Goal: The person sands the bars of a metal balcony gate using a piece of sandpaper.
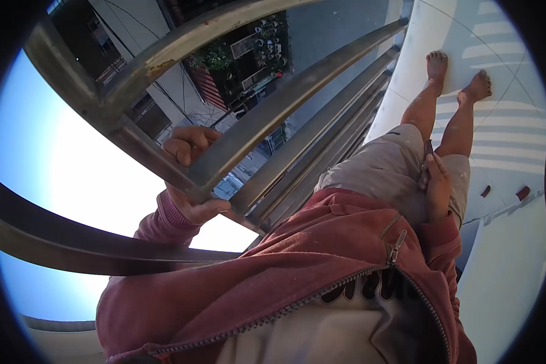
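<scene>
My left hand [188,155] is wrapped around a bar of the brown metal railing [285,100], its fingers over the far side and the thumb along the near side. Low over my lap, beside the beige shorts [376,158], is my right hand [437,182]. Its fingers are closed on a small dark brown piece [429,147], of which only one end sticks out. What kind of piece it is, I cannot make out.
Two small dark red pieces [523,193] lie on the pale tiled floor [497,139], near a low white wall [503,267]. My bare feet [437,64] stand on the tiles. Far below, beyond the railing, are potted plants [270,45] and a paved yard [333,36].
</scene>
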Tool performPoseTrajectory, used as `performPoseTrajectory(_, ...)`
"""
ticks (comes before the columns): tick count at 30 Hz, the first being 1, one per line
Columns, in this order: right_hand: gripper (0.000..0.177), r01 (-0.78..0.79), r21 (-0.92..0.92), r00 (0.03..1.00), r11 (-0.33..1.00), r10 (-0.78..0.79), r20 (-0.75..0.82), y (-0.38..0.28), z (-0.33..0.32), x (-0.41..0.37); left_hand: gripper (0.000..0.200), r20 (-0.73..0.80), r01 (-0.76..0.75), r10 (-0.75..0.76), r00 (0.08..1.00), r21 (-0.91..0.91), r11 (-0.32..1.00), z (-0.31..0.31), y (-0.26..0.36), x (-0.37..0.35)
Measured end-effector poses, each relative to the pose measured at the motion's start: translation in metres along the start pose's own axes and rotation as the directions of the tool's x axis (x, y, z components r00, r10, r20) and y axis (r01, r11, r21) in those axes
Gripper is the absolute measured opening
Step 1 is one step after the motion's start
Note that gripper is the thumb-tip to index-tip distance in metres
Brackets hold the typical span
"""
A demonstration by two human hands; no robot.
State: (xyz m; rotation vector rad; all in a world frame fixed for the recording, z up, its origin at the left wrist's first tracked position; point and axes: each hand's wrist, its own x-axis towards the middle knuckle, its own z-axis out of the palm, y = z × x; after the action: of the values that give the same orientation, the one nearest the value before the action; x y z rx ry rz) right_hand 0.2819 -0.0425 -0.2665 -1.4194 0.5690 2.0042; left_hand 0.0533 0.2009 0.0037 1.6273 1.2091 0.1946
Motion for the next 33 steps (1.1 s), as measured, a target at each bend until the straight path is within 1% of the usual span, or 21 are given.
performPoseTrajectory(1, 0.026, -0.008, -0.077, 1.000, 0.997, 0.006, -0.024, -0.001, 0.003, 0.000, 0.074, 0.000, 0.012, -0.012, 1.000, 0.011, 1.000, -0.001, 0.003, -0.002)
performPoseTrajectory(2, 0.024, -0.011, -0.154, 0.999, 0.988, 0.003, -0.052, -0.002, 0.004, 0.001, 0.071, -0.024, 0.075, -0.073, 0.997, 0.070, 0.995, -0.002, 0.005, -0.005)
performPoseTrajectory(3, 0.024, -0.012, -0.151, 0.999, 0.988, 0.004, -0.051, -0.002, 0.001, 0.003, 0.068, -0.051, 0.135, -0.129, 0.990, 0.124, 0.983, -0.003, 0.006, -0.005)
performPoseTrajectory(5, 0.035, -0.019, -0.085, 0.999, 0.996, 0.016, -0.032, 0.002, -0.007, 0.002, 0.067, -0.031, 0.130, -0.127, 0.991, 0.134, 0.983, -0.003, 0.006, -0.005)
performPoseTrajectory(7, 0.036, 0.008, -0.120, 1.000, 0.993, -0.008, 0.002, -0.008, -0.007, -0.006, 0.065, -0.017, 0.139, -0.138, 0.990, 0.141, 0.980, -0.003, 0.010, -0.006)
performPoseTrajectory(9, 0.036, 0.053, -0.155, 0.998, 0.987, -0.047, 0.040, -0.018, -0.001, -0.010, 0.062, 0.017, 0.095, -0.101, 0.995, 0.214, 0.972, -0.004, 0.010, -0.004)
performPoseTrajectory(10, 0.036, 0.228, -0.249, 0.972, 0.941, -0.206, 0.110, -0.022, 0.005, -0.011, 0.062, 0.011, 0.095, -0.099, 0.995, 0.214, 0.972, -0.004, 0.010, -0.003)
performPoseTrajectory(12, 0.035, 0.395, -0.328, 0.917, 0.858, -0.346, 0.198, -0.037, 0.023, -0.013, 0.061, 0.046, 0.028, -0.039, 0.998, 0.217, 0.976, -0.004, 0.009, -0.001)
performPoseTrajectory(13, 0.036, 0.565, -0.313, 0.815, 0.763, -0.458, 0.355, -0.053, 0.038, -0.011, 0.061, 0.041, 0.035, -0.045, 0.998, 0.216, 0.976, -0.003, 0.009, -0.002)
performPoseTrajectory(14, 0.038, 0.715, -0.265, 0.675, 0.647, -0.540, 0.503, -0.071, 0.054, -0.012, 0.062, 0.024, 0.044, -0.051, 0.998, 0.222, 0.974, -0.003, 0.010, -0.004)
performPoseTrajectory(16, 0.041, 0.871, -0.301, 0.485, 0.388, -0.585, 0.650, -0.107, 0.091, -0.017, 0.064, -0.003, 0.055, -0.056, 0.998, 0.230, 0.972, -0.004, 0.009, -0.005)
performPoseTrajectory(18, 0.042, 0.909, -0.176, 0.379, 0.377, -0.575, 0.725, -0.121, 0.124, -0.021, 0.069, 0.034, -0.003, -0.005, 0.999, 0.230, 0.973, -0.008, 0.006, -0.004)
performPoseTrajectory(21, 0.042, 0.942, -0.029, 0.209, 0.334, -0.517, 0.830, -0.137, 0.170, -0.036, 0.074, 0.049, -0.009, -0.002, 0.999, 0.219, 0.976, -0.010, 0.005, -0.003)
performPoseTrajectory(22, 0.041, 0.940, 0.017, 0.180, 0.341, -0.536, 0.825, -0.133, 0.184, -0.040, 0.074, 0.045, -0.002, -0.009, 0.999, 0.223, 0.975, -0.006, 0.004, -0.004)
performPoseTrajectory(24, 0.035, 0.933, 0.096, 0.129, 0.347, -0.571, 0.811, -0.123, 0.209, -0.048, 0.074, -0.143, 0.003, 0.011, 0.990, 0.096, 0.995, 0.001, 0.002, -0.005)
performPoseTrajectory(26, 0.030, 0.928, 0.131, 0.109, 0.348, -0.590, 0.800, -0.119, 0.224, -0.052, 0.078, -0.120, 0.050, -0.036, 0.992, 0.117, 0.992, -0.006, 0.006, -0.013)
performPoseTrajectory(28, 0.014, 0.949, 0.136, 0.055, 0.284, -0.575, 0.816, -0.121, 0.231, -0.057, 0.083, -0.073, 0.096, -0.089, 0.993, 0.102, 0.990, -0.009, 0.009, -0.012)
performPoseTrajectory(29, 0.016, 0.949, 0.169, 0.020, 0.266, -0.584, 0.811, -0.116, 0.236, -0.059, 0.083, -0.073, 0.102, -0.094, 0.993, 0.102, 0.990, -0.010, 0.007, -0.010)
performPoseTrajectory(31, 0.017, 0.962, 0.175, -0.042, 0.209, -0.522, 0.852, -0.120, 0.244, -0.065, 0.083, -0.040, 0.063, -0.063, 0.997, -0.004, 0.998, -0.010, 0.004, -0.008)
performPoseTrajectory(32, 0.017, 0.962, 0.174, -0.041, 0.209, -0.520, 0.853, -0.122, 0.245, -0.069, 0.083, -0.030, 0.050, -0.051, 0.998, -0.041, 0.998, -0.009, 0.004, -0.008)
performPoseTrajectory(33, 0.018, 0.951, 0.215, -0.079, 0.223, -0.497, 0.864, -0.124, 0.245, -0.072, 0.083, -0.065, 0.044, -0.050, 0.997, -0.092, 0.995, -0.005, 0.002, -0.007)
